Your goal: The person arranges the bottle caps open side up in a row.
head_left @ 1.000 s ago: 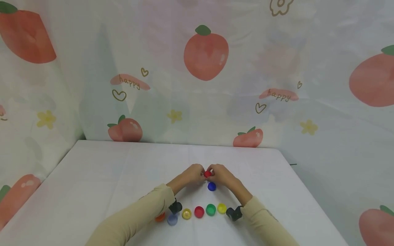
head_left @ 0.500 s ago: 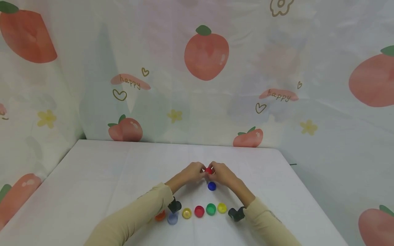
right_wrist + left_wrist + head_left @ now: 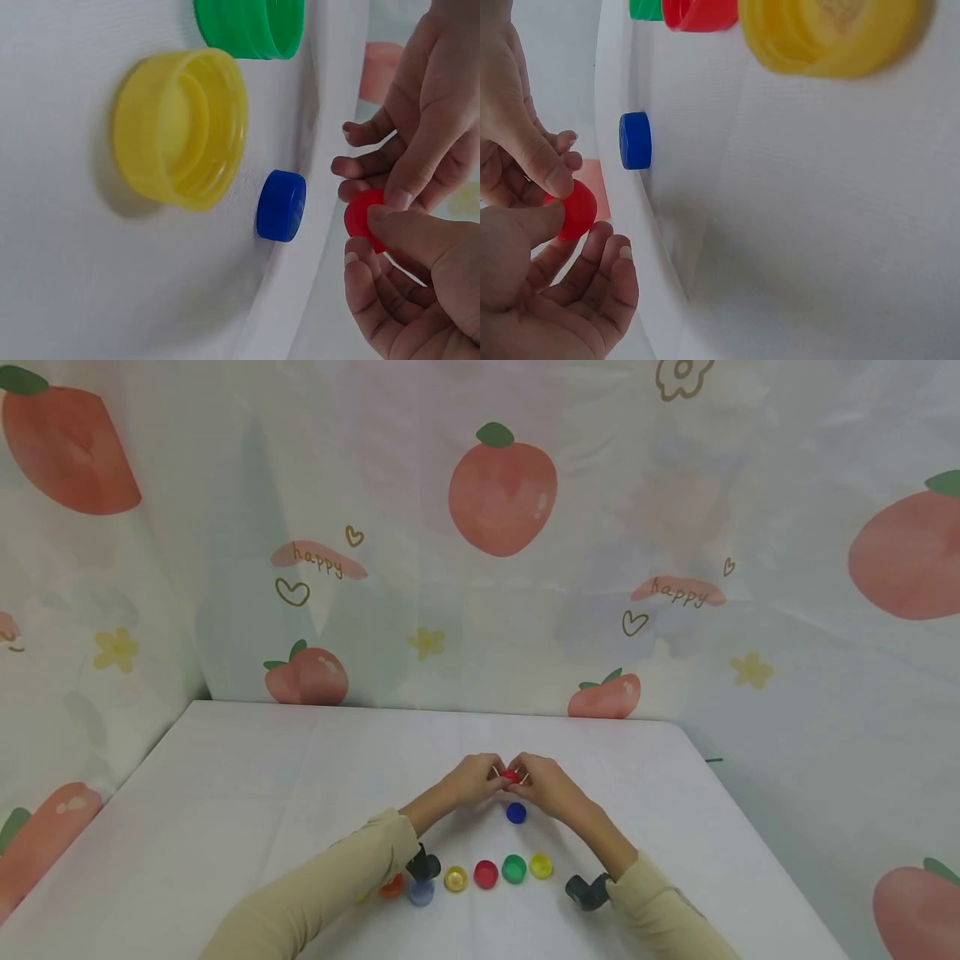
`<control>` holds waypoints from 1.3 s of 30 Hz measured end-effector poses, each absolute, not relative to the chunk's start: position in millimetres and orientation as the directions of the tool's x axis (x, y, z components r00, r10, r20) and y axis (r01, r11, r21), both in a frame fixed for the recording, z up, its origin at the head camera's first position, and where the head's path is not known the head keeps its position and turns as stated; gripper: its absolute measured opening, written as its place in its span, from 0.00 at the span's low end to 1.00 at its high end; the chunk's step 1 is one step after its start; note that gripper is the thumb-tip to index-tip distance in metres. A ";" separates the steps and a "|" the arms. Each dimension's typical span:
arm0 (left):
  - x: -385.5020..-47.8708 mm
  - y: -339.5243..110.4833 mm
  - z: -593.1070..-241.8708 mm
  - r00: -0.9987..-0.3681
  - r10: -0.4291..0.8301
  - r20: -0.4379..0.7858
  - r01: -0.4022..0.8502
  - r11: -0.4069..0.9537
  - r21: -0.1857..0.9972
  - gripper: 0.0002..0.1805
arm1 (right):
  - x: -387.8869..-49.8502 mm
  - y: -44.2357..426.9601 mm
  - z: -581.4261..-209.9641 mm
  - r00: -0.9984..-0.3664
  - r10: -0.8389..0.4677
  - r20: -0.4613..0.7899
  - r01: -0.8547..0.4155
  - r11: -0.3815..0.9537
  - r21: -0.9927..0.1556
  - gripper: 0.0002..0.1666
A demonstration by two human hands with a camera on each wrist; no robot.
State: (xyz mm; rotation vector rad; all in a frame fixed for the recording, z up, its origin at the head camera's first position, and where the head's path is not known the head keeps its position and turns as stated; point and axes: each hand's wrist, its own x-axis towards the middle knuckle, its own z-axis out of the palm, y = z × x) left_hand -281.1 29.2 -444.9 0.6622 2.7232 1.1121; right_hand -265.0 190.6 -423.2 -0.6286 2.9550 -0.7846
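My left hand (image 3: 476, 779) and my right hand (image 3: 542, 785) meet above the table, beyond the blue cap. Between them is a small red bottle cap (image 3: 365, 217), pinched by thumb and fingers of both hands. In the left wrist view the left hand (image 3: 562, 289) is below and the right hand (image 3: 525, 142) above, each thumb against the red cap (image 3: 580, 210). Fingers hide part of the cap. Just nearer than the hands, a blue bottle cap (image 3: 516, 813) lies on the white table.
Between the forearms lies a row of caps: yellow (image 3: 541, 866), green (image 3: 513, 869), larger red (image 3: 486, 874), gold-yellow (image 3: 455, 879), pale blue (image 3: 422, 893) and orange (image 3: 392, 886). The left sleeve (image 3: 322, 881) partly covers the row's left end. A patterned curtain (image 3: 495, 610) stands behind the table (image 3: 337, 752).
Both hands have lifted slightly away from me with the red cap, which has turned between the fingers. The right forearm has swung a little outward. The caps on the table have stayed put.
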 end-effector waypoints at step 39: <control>-243.7 45.4 -445.7 -0.676 0.733 0.080 0.633 0.522 0.571 0.14 | -222.0 253.0 -437.8 -0.835 -0.539 0.115 -0.507 0.671 -0.541 0.15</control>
